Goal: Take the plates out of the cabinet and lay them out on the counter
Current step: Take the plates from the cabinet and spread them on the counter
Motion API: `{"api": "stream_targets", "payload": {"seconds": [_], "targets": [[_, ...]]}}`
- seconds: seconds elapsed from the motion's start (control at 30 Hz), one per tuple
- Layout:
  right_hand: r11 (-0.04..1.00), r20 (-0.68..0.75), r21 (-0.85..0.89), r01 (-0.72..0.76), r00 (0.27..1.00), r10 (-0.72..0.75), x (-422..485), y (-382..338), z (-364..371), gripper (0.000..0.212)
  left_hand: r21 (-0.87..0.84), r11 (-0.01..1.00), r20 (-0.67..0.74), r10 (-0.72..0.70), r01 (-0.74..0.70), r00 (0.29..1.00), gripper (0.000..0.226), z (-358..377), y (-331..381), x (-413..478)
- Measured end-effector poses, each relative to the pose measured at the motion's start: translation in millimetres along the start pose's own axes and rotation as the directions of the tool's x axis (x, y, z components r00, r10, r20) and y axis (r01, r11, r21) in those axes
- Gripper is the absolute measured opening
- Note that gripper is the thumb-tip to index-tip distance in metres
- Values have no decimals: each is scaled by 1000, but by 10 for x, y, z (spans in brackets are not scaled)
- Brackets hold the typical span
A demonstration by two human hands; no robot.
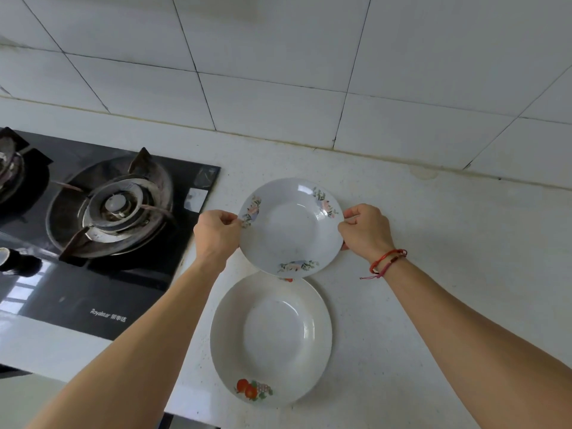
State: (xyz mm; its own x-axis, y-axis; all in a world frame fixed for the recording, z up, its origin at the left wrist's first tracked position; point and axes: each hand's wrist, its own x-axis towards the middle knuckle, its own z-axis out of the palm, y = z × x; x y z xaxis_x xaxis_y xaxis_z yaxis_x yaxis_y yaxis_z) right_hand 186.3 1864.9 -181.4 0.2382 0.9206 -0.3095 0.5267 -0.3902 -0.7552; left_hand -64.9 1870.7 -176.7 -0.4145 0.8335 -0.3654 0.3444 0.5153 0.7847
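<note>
Looking down at a white speckled desk (pixel 433 243). Nearest, at the desk's front edge: a white plate (pixel 271 339) lying flat, fruit print on its near rim, nothing touching it except maybe the next plate.

Just behind it, toward the back edge: a second plate (pixel 291 227) with flower prints at three spots on the rim. Its near rim overlaps the far rim of the fruit plate and covers a bit of red print there. Cannot tell whether it rests on the desk or is held slightly above it.

Left hand (pixel 216 232) pinches the flower plate's left rim, thumb on top, fingers curled under. Right hand (pixel 365 232) does the same on the right rim, fingers closed around the edge. Both closed on the same plate, opposite sides. Red string bracelet (pixel 388 262) on the right wrist.

Left part of the desk: black glass gas stove (pixel 102 292) set into it, one burner (pixel 116 204) in full view, a second cut off by the left frame edge. Left hand is just beside the stove's right edge.

Farthest: white tiled wall (pixel 278 72) along the desk's back edge.
</note>
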Motion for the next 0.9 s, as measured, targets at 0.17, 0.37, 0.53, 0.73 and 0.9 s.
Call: {"api": "stream_targets", "payload": {"seconds": [0.17, 0.37, 0.53, 0.73, 0.9], "targets": [[1000, 24, -24, 8, 1000, -7, 178, -37, 75, 19, 34, 999, -13, 22, -22, 1000, 29, 142, 4, 185], [997, 28, -79, 3, 1000, -1, 344, 51, 135, 19, 38, 999, -2, 29, -29, 1000, 13, 305, -32, 334], [994, 25, -107, -1, 1000, 4, 419, 106, 162, 21, 42, 998, 10, 41, -41, 999, 14, 345, -9, 421], [993, 29, -116, 5, 1000, -2, 461, 137, 185, 21, 46, 998, -2, 44, -44, 999, 11, 360, -50, 441], [994, 24, -113, -10, 1000, 13, 447, 145, 188, 28, 89, 993, 7, 71, -71, 997, 11, 332, -70, 437]]}}
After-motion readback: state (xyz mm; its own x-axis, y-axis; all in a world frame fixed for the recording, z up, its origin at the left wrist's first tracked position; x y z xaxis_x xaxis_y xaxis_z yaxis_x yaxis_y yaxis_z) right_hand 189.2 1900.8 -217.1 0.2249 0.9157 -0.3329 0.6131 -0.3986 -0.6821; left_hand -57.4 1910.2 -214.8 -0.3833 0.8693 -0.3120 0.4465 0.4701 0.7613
